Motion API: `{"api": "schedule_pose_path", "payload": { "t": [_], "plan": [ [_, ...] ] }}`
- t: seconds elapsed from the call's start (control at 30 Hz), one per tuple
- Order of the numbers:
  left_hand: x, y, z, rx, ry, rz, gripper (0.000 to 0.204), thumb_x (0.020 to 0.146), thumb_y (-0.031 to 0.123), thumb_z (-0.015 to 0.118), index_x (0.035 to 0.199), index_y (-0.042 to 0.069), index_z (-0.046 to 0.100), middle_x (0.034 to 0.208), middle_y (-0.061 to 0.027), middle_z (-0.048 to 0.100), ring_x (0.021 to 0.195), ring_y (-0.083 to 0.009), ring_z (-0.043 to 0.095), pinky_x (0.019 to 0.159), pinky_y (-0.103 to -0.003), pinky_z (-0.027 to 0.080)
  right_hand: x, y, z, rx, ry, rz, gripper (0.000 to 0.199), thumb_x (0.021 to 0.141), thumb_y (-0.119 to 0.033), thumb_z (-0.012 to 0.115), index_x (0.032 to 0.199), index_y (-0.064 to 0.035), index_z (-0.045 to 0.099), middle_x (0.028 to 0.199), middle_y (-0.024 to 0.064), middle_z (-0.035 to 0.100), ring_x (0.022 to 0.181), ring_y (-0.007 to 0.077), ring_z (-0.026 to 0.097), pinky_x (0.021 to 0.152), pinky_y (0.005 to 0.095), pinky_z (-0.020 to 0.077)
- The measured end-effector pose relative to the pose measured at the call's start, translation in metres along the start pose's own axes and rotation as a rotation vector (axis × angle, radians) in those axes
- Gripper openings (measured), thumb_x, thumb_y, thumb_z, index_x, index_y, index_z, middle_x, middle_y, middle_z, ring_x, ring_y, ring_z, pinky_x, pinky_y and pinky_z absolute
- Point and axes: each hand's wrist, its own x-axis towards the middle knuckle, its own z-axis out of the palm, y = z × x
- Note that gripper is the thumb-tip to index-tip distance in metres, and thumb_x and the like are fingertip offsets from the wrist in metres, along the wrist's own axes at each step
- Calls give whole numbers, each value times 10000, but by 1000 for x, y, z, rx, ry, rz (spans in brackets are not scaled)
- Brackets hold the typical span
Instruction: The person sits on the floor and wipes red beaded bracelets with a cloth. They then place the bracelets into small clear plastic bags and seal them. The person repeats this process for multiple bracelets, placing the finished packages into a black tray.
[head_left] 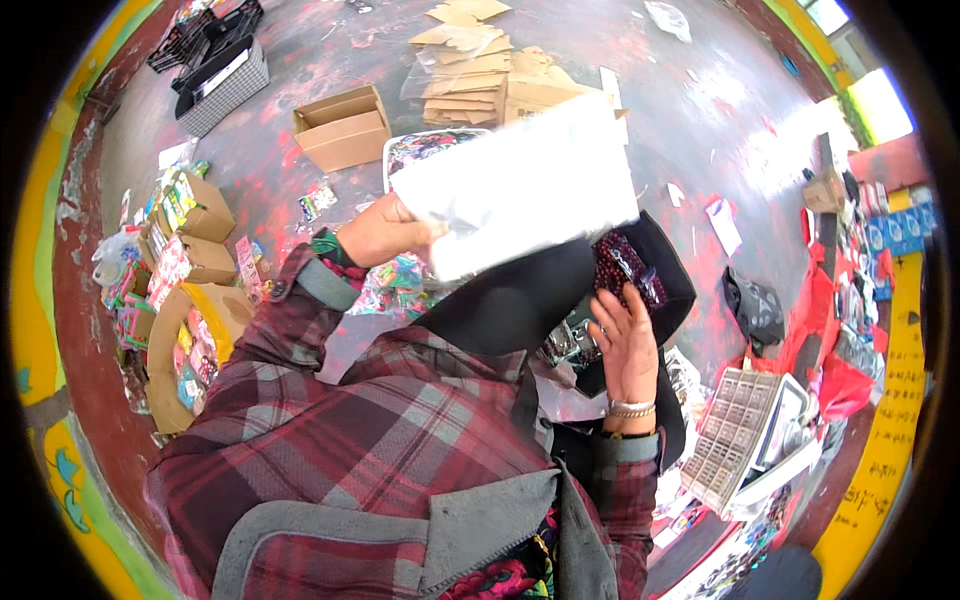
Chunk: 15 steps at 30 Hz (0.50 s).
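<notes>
My left hand (388,232) grips the near left corner of a white sheet (525,185), thumb pressed on it. The sheet is tilted and blurred in places, and too bright to tell whether it is paper or a flat plastic bag. My right hand (627,345) is open, fingers spread, beside the dark red beaded pieces in clear plastic (625,270). Those lie in a black container (676,270) to the right of my knees. Small packets with dark contents (575,340) sit just left of my right fingers.
Beyond the sheet are a white basin (390,165) of small packets, an open carton (345,130) and stacked flattened cardboard (470,80). Cartons of packaged goods (165,350) crowd the left. At right stand a beige plastic basket (735,435) and a dark bag (755,308).
</notes>
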Motion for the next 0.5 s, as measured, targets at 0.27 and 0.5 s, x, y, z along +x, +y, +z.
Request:
{"api": "schedule_pose_path", "payload": {
  "t": [0.27, 0.5],
  "plan": [
    [3, -18, 18, 301, -491, -524, 293, 860, 187, 569, 1098, 16, 554, 884, 19, 596, 769, -51, 544, 656, -217, 455, -36, 29, 6, 181, 6, 298, 662, 785, -374, 660, 1260, 9, 401, 1184, 80, 509, 1087, 197, 493, 936, 332, 387],
    [7, -46, 23, 327, -127, -520, 229, 791, 215, 670, 785, 49, 512, 646, 15, 510, 540, -56, 493, 463, -212, 417, -45, 64, -3, 139, 34, 355, 442, 805, -97, 627, 1198, 4, 452, 1074, 100, 571, 964, 217, 567, 842, 356, 462]
  ]
}}
